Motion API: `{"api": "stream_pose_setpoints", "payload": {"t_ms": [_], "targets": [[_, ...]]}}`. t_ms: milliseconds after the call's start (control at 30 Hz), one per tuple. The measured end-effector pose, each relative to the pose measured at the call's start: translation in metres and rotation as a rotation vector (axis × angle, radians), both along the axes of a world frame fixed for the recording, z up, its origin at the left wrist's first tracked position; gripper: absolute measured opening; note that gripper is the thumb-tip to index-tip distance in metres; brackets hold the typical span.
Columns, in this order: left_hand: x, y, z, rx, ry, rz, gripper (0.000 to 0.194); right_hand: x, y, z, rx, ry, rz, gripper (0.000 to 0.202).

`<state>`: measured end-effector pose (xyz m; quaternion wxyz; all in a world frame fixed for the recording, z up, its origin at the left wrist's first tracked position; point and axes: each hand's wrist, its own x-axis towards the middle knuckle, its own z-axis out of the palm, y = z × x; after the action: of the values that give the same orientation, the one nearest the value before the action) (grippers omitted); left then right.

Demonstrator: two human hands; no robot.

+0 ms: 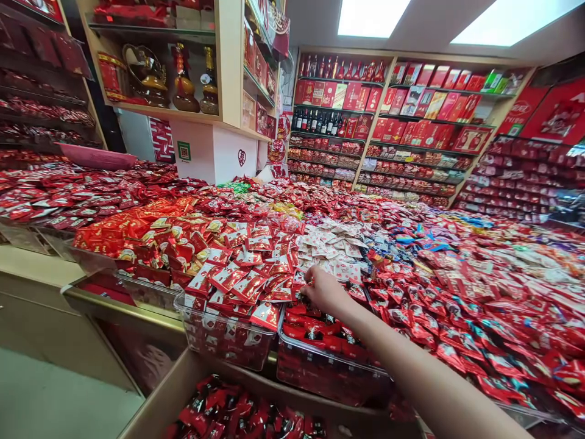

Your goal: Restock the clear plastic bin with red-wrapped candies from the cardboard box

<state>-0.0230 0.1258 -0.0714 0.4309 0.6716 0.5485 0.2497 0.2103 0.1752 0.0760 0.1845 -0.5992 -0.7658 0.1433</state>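
My right hand (323, 291) reaches in from the lower right, over the front of a candy display. Its fingers are curled together, and what they hold, if anything, is hidden. Below it, small red-and-black wrapped candies (315, 329) fill a clear plastic bin (329, 366). Just left of the fingers, red-and-white candy packets (247, 274) are heaped in another clear bin (223, 341). White packets with red print (331, 247) lie right behind the hand. In front of the bins stands an open cardboard box (158, 396) with more red-and-black candies (242, 408). My left hand is out of view.
Orange-red packets (132, 225) and red candies (425, 311) spread to either side. A pink tray (95, 155) sits at the back left. A white pillar (196, 149) rises behind the heaps, under a wooden cabinet (219, 67). Shelves with bottles and red boxes (338, 94) line the back wall.
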Motion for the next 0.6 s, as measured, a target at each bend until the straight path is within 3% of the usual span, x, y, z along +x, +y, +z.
{"api": "stream_pose_setpoints", "payload": {"t_ms": [233,400,600], "targets": [[0.004,-0.003,0.010,0.000,-0.013,-0.028,0.030,-0.001,-0.001,0.000,0.072,-0.086,0.029,0.008],[0.002,-0.006,0.016,-0.018,-0.058,-0.054,0.020,0.002,-0.004,0.002,0.079,-0.067,0.055,0.011],[-0.004,-0.006,0.015,-0.018,-0.120,0.017,0.026,0.002,-0.008,0.003,0.042,0.039,0.037,0.025]]}}
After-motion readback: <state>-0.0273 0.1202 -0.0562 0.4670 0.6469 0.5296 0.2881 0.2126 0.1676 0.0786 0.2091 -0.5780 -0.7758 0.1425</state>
